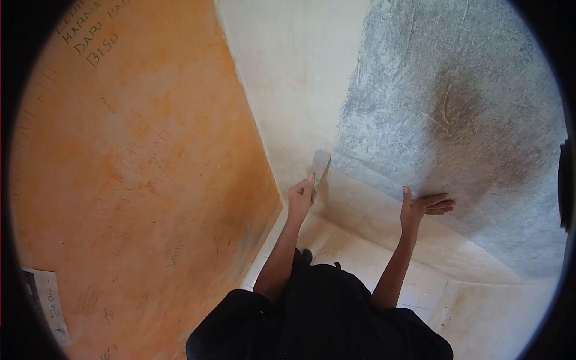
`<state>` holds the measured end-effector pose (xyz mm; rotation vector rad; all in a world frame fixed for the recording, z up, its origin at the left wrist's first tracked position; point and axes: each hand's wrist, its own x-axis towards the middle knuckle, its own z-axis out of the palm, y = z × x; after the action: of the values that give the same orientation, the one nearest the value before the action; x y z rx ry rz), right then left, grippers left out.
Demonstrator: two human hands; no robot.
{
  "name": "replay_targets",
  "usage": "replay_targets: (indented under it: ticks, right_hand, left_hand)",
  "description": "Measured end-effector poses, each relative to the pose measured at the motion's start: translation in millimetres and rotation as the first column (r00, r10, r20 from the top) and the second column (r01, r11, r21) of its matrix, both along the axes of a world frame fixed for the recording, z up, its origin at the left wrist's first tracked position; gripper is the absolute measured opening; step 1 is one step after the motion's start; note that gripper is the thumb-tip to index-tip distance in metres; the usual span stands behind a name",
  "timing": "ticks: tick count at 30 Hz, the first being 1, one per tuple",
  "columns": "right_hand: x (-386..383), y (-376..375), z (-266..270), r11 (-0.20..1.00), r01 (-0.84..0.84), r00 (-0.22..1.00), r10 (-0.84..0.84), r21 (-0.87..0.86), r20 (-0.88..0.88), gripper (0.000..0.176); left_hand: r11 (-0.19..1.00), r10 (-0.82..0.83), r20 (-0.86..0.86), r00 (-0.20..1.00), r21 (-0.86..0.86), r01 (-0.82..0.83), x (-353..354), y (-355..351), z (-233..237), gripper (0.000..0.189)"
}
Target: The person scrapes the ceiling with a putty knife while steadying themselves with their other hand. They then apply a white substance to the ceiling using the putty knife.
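Observation:
My left hand [301, 199] is closed around the handle of a scraper [321, 161], its flat metal blade pointing up. The blade lies at the edge where the cream wall surface [294, 78] meets the rough grey surface [402, 114]; whether it touches cannot be made out. Most of the handle is hidden by my fingers. My right hand [420, 209] is stretched out with thumb raised and fingers extended to the right, at the lower edge of the grey surface. Nothing is in it.
An orange wall [156, 180] with handwriting stands at the left, and a paper sheet [49, 306] hangs on its lower part. A dark stain [456, 114] marks the grey surface. White floor tiles [414, 295] show below, beside a pale ledge [480, 318].

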<state>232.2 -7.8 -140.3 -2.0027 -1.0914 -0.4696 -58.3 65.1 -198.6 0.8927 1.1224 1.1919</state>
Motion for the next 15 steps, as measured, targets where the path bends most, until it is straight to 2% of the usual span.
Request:
replay_targets:
  ticks: [2,5,9,11,13,15]
  right_hand:
    - [-2.1,-6.6,-4.7,1.000,0.011,1.000,-0.011,-0.008,-0.002,0.127]
    - [-0.2,-4.3,-0.6,1.000,0.002,0.999,-0.002,-0.014,-0.042,0.127]
    - [-0.9,-2.5,0.9,1.000,-0.005,0.999,0.005,-0.004,-0.031,0.126]
    - [-4.9,-5.1,0.3,1.000,-0.002,1.000,0.002,-0.004,-0.005,0.126]
    - [-5.3,-4.6,4.1,1.000,0.002,0.998,-0.004,-0.027,-0.055,0.126]
    - [-4.6,-5.5,2.5,1.000,0.006,1.000,-0.006,-0.020,-0.023,0.126]
  left_hand:
    - [0.998,-0.020,0.031,0.999,0.068,0.018,-2.8,2.9,25.3,0.041]
    - [0.999,-0.036,-0.043,0.998,0.001,0.036,-5.3,-2.4,-4.2,0.043]
    - [1.000,-0.011,-0.082,0.997,0.004,0.011,-4.3,-0.4,12.6,0.045]
    - [0.994,-0.042,-0.004,0.999,0.100,0.042,-9.2,9.6,34.0,0.047]
    - [0.997,-0.046,-0.034,0.998,0.061,0.048,-11.9,3.4,20.7,0.047]
    - [0.998,-0.053,-0.061,0.997,0.037,0.055,-8.6,-0.6,20.1,0.048]
